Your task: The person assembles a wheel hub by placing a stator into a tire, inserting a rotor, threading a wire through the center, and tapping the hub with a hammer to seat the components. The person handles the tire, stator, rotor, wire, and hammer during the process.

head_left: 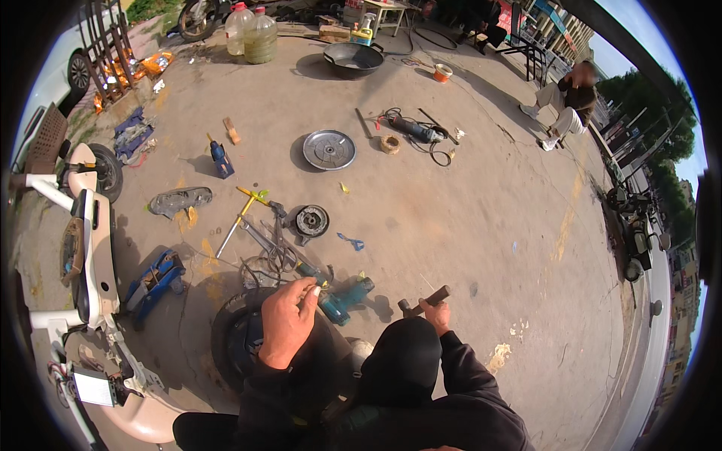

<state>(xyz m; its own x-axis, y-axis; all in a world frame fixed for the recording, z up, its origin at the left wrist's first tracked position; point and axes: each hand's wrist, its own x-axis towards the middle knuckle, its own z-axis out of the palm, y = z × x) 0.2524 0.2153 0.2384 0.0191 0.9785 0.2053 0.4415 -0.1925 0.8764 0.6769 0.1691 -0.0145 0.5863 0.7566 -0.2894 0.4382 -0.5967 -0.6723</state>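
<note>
My right hand [437, 316] is wrapped round the handle of a hammer [434, 297], held low over the ground on the right. My left hand [289, 319] is raised above a black tyre [226, 331], thumb and forefinger pinched together. Whatever lies between those fingertips is too small to make out. Just beyond the left hand, a teal power tool [344, 302] rests on the concrete. Farther out are a round motor-like hub part [311, 221] and a yellow-and-silver T-handled tool [239, 218].
A white scooter [96, 255] and blue floor jack [154, 282] stand left. Ahead lie a metal disc [329, 149], a blue tool [220, 158] and an angle grinder [421, 131]. A black basin [353, 59] and jugs [260, 37] stand farther off. A person [568, 101] sits at right.
</note>
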